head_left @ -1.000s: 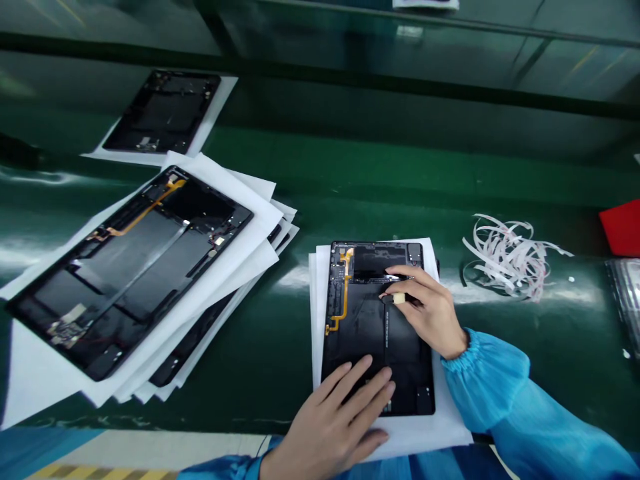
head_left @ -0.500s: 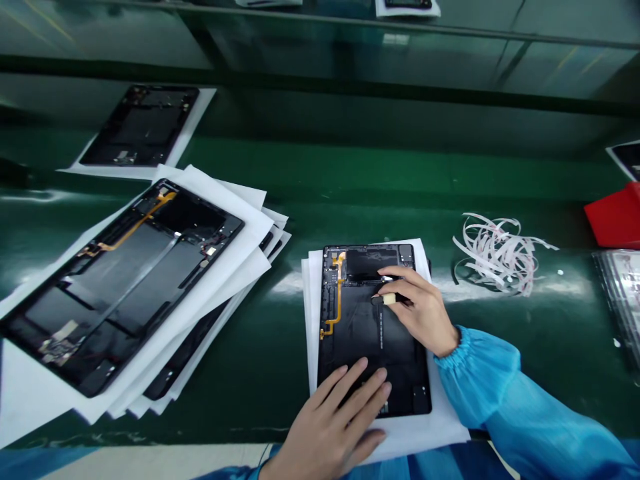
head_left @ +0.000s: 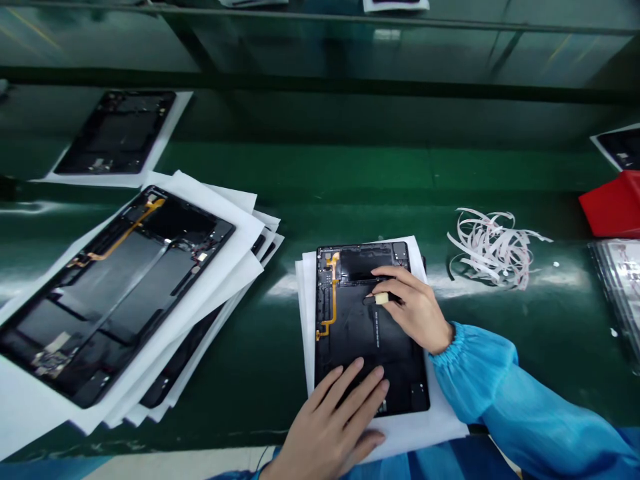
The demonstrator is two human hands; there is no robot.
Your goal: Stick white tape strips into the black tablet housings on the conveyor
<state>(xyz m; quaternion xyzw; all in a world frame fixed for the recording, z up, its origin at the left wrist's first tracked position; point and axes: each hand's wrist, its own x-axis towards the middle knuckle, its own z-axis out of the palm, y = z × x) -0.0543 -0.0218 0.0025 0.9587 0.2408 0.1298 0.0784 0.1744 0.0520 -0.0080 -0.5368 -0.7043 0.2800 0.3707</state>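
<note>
A black tablet housing (head_left: 350,333) lies on white sheets in front of me, with an orange flex cable (head_left: 333,300) along its left side. My left hand (head_left: 335,417) rests on the housing's lower left part, fingers stretched out and holding nothing. Over the upper right part, my right hand (head_left: 413,307) is closed in a pinch on a small cream-and-black piece (head_left: 381,299). Its dark end points left, close to the housing surface. The fingertips hide part of the piece, so its exact kind does not show.
A fanned stack of white sheets and tablet housings (head_left: 125,280) stands at left, another housing (head_left: 117,133) behind it. White curled strips (head_left: 493,250) lie at right, near a red bin (head_left: 610,203) and clear plastic trays (head_left: 620,287). A raised ledge (head_left: 320,87) runs along the back.
The whole view has shifted slightly, so the scene sits a little further left. Both hands keep nearly the same place on the housing, and the right hand still pinches the small piece.
</note>
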